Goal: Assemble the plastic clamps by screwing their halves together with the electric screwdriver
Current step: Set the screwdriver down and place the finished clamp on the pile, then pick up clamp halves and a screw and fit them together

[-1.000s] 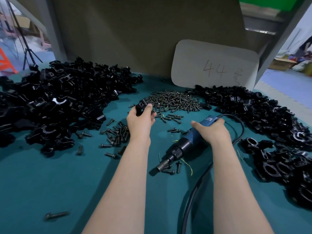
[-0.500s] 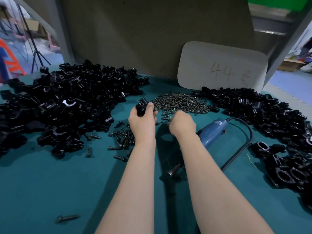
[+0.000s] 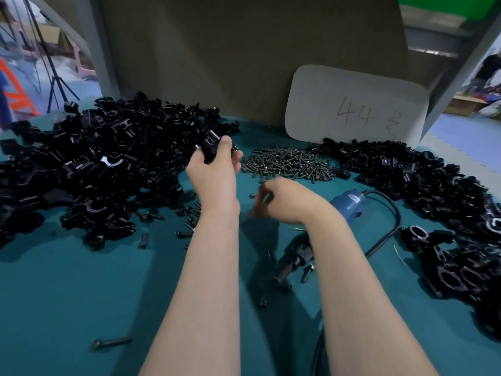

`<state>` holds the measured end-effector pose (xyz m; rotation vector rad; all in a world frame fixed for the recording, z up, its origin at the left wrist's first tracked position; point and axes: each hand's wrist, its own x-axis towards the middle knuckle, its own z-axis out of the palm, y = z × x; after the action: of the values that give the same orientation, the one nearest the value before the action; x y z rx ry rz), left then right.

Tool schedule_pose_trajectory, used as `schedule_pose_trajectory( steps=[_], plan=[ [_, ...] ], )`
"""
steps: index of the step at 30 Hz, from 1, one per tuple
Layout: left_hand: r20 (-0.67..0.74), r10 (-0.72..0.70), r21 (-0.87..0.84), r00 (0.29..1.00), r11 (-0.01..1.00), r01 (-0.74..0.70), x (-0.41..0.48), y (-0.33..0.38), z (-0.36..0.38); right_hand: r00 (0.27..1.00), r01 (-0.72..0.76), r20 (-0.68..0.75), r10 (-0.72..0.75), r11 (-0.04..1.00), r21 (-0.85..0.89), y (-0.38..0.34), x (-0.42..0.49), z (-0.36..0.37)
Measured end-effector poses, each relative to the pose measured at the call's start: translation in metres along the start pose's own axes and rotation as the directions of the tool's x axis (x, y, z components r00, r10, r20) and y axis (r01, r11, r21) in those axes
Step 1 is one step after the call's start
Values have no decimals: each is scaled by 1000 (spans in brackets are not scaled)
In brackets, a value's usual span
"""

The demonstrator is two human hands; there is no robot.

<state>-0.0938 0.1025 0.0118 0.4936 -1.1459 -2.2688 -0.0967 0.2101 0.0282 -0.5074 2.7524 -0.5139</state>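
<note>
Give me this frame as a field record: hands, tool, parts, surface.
left: left hand grips a black clamp piece
right: right hand has its fingers curled and is motion-blurred; cannot tell if it holds a screw
tool: electric screwdriver lies on the cloth, unheld, partly behind the right forearm
screws: screw pile at centre back; loose ones scattered nearer
parts: black clamp parts in a left heap and a right heap
surface: green table cloth
card: white card marked 44, standing at the back
</note>
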Motion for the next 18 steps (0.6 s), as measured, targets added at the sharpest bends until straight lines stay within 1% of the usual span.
schedule_pose_trajectory(
  steps=[2, 4, 7, 10, 13, 15, 16, 18],
  plan=[
    [30, -59, 42, 998, 997, 57, -1, -3, 1, 993, 11, 122, 4, 993, -120, 0, -22, -6],
    [81, -117, 103, 990, 989, 109, -4, -9, 2, 973, 76, 229, -23, 972, -225, -9, -37, -5],
    [119, -175, 157, 977, 975, 155, -8, -14, 2, 952, 124, 307, -14, 932, -340, -25, -46, 4],
    [108, -190, 168, 976, 971, 171, -6, -14, 0, 921, 125, 385, 49, 902, -413, -33, -49, 16],
    [97, -198, 164, 975, 970, 181, -3, -15, -1, 909, 150, 413, 61, 875, -460, -38, -49, 24],
    [100, -204, 165, 974, 969, 186, -4, -15, -1, 913, 177, 408, 25, 875, -450, -38, -47, 26],
    [104, -204, 166, 974, 969, 185, -4, -15, -1, 922, 178, 387, -1, 889, -422, -37, -46, 24],
    [104, -208, 166, 973, 968, 190, -4, -16, -1, 957, 116, 291, -11, 932, -344, -32, -47, 16]
  ],
)
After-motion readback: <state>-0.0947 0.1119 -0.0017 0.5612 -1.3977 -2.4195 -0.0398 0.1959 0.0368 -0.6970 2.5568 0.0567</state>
